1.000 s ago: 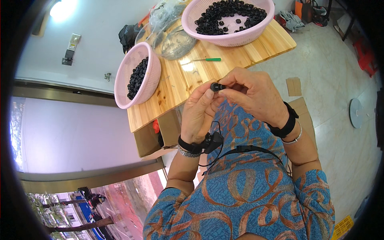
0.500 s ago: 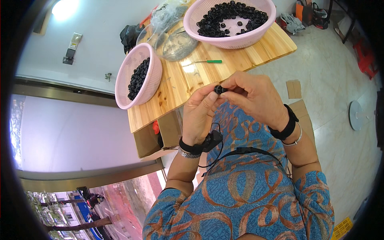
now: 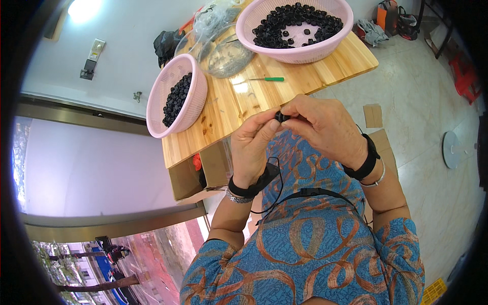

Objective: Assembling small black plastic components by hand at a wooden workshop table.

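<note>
A small round black plastic part [image 3: 281, 117] is pinched between my two hands, just beyond the table's near edge. My left hand [image 3: 255, 136] grips its left side with thumb and fingertips. From the right, my right hand [image 3: 325, 122] closes thumb and forefinger on it. The fingers cover most of it, so its exact kind cannot be made out. A large pink basket [image 3: 300, 55] on the far part of the table holds many black ring-shaped parts [image 3: 274, 25]. Another pink basket [image 3: 195, 109], at the left, contains small black parts [image 3: 177, 99].
The wooden table [image 3: 223, 119] carries a green-handled screwdriver [image 3: 274, 79]. Behind it lies a clear plastic bag or cover [image 3: 223, 58], with a black bag [image 3: 165, 46] at the left corner. Cardboard boxes [image 3: 216, 165] stand under the table. A red stool [image 3: 463, 79] is far right.
Both hands still hold the black part together. The right hand has turned slightly and its fingers now cover more of the part.
</note>
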### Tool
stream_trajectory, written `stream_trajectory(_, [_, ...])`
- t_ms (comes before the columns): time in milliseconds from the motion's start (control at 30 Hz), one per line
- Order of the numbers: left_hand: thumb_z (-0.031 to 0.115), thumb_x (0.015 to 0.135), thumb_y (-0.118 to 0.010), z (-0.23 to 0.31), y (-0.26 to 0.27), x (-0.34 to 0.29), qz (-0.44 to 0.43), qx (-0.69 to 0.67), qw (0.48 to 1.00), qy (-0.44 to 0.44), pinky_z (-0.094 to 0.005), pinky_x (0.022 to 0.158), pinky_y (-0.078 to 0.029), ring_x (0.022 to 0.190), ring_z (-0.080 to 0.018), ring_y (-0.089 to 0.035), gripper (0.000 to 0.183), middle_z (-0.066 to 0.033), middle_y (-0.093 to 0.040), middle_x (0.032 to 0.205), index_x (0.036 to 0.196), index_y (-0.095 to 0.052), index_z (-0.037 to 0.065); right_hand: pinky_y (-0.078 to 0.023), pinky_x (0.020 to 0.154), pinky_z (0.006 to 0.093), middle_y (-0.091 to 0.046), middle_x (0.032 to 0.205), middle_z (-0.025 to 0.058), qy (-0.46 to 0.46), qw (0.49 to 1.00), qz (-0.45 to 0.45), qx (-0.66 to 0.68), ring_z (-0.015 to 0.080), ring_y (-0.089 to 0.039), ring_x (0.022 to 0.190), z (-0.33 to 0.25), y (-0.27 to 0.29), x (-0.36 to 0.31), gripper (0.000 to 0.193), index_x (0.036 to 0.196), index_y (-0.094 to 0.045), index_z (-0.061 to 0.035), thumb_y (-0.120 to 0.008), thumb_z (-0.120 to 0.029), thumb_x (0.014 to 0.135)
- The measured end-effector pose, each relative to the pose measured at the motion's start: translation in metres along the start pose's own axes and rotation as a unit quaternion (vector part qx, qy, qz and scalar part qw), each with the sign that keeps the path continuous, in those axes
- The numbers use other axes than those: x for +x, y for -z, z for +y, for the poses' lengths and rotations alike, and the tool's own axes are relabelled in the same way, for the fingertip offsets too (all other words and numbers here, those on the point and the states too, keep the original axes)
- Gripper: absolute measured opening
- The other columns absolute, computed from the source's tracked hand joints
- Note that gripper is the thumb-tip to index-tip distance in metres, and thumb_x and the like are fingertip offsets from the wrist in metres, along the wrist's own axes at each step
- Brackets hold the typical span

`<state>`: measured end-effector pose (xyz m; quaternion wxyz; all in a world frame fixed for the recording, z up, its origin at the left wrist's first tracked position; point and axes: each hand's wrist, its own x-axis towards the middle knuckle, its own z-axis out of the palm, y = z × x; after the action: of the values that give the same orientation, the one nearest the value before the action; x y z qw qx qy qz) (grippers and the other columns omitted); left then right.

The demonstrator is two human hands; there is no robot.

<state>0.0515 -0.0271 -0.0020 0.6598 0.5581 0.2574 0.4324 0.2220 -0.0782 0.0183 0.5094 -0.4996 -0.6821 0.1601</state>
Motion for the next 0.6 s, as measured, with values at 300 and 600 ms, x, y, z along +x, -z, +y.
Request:
stream_trajectory(300, [-0.007,0.081,-0.057,0.002,-0.001,0.001,0.009,0.029,0.999,-0.008,-0.0248,0.083,-0.047,0.094,-0.0139,-0.059,0.026,-0.0106,-0.061,0.103,0.107,-0.056,-0.004,-0.046,0.055,0.0379,-0.057,0.067,0.0132,0.047,0.996,-0.012,-0.078,0.0316,-0.059,0.065,-0.003,-0.009,-0.002,0.015,0.09,-0.05,-0.0038,-0.056,-0.008,0.077])
stream_trajectory(600, [-0.006,0.081,-0.058,0.001,0.001,-0.002,0.002,0.057,0.998,-0.024,-0.0208,0.075,-0.047,0.089,-0.0123,-0.06,0.026,-0.0094,-0.062,0.1,0.107,-0.055,-0.004,-0.048,0.057,0.0361,-0.058,0.074,0.0125,0.094,0.99,-0.023,-0.099,0.0288,-0.06,0.07,-0.003,-0.016,-0.003,0.021,0.097,-0.048,-0.0023,-0.052,-0.004,0.076])
